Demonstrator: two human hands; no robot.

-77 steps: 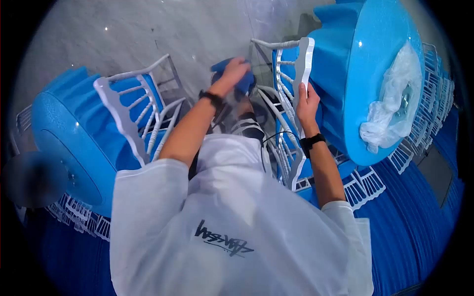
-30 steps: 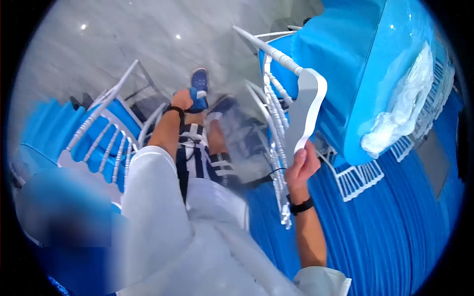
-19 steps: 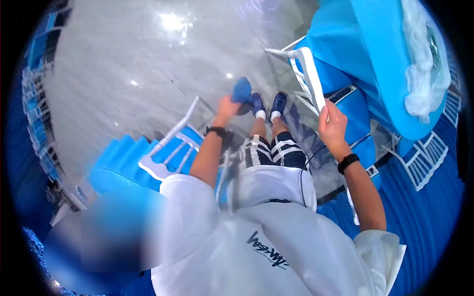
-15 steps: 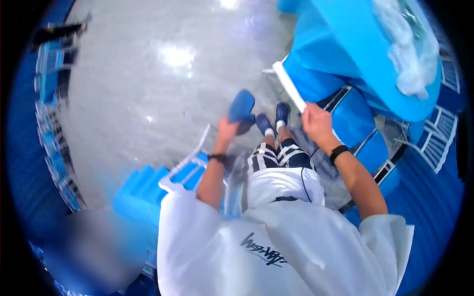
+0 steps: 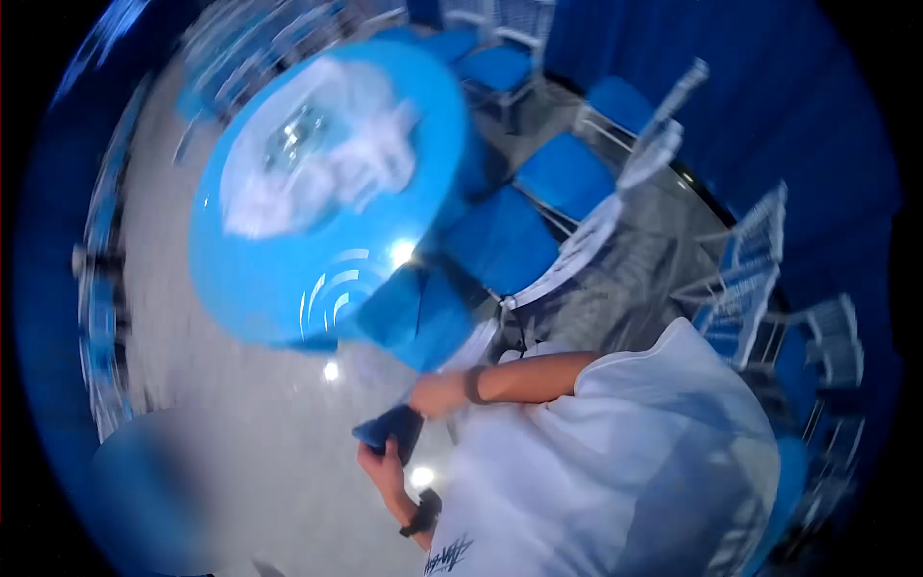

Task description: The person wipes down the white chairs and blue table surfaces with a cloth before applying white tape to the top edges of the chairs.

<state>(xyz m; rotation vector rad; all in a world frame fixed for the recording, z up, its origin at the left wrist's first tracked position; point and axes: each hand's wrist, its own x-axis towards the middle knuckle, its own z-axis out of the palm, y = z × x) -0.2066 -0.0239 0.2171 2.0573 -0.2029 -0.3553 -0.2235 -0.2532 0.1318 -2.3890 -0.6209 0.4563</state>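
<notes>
A dark blue folded cloth [image 5: 396,427] is in front of me at the lower middle. My left hand [image 5: 383,466] is closed on its lower side, the thumb laid over it. At the cloth's upper right corner is my right hand [image 5: 438,394], blurred, with its fingers apparently closed on that edge. Just beyond the right hand stands a chair with a blue seat [image 5: 418,313] and a white back [image 5: 473,346], close against the round table.
The round table [image 5: 231,303] has a blue cover, with crumpled white sheeting [image 5: 370,163] and clear glassy items [image 5: 298,135] on top. More blue-seated chairs [image 5: 567,178] ring its right side. Blue curtains [image 5: 788,115] hang behind.
My view has swung right, bringing the table to the upper left. My right hand has left the white chair rail and come to the cloth in my left hand.
</notes>
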